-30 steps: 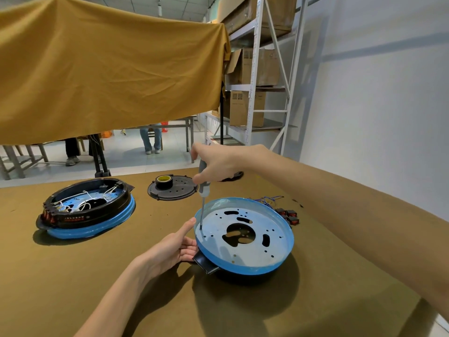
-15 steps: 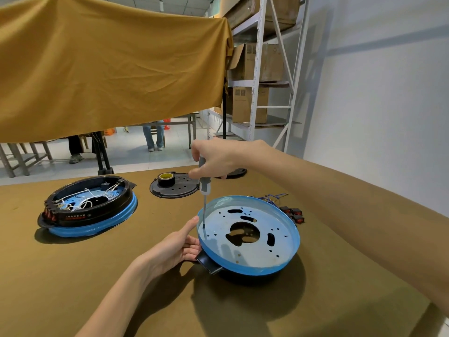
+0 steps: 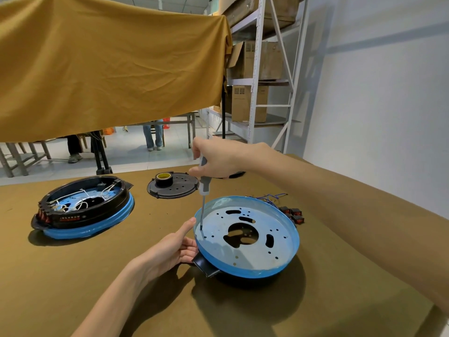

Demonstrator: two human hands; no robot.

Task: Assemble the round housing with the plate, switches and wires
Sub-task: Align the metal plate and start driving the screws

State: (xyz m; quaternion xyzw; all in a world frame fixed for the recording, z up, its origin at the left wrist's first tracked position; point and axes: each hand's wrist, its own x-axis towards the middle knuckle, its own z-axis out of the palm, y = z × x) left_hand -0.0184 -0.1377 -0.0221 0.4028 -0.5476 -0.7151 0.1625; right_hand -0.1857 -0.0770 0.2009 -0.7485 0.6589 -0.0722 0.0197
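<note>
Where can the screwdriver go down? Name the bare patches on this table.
Bare cloth lies between the wired housing and the left hand, and along the near edge in front of the blue plate. It is crowded behind the plate: black disc with tape roll, and wires with red switches at its right.

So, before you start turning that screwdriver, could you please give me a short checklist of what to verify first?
1. Screwdriver gripped by the right hand: ok.
2. Tip down on the metal plate near its left edge: ok.
3. Tip seated in a screw: cannot tell, too small.
4. Left hand steadying the round housing beside its black tab: ok.
5. Screwdriver close to upright: ok.
6. Wires and switches lying behind the housing, off the plate: ok.
</note>
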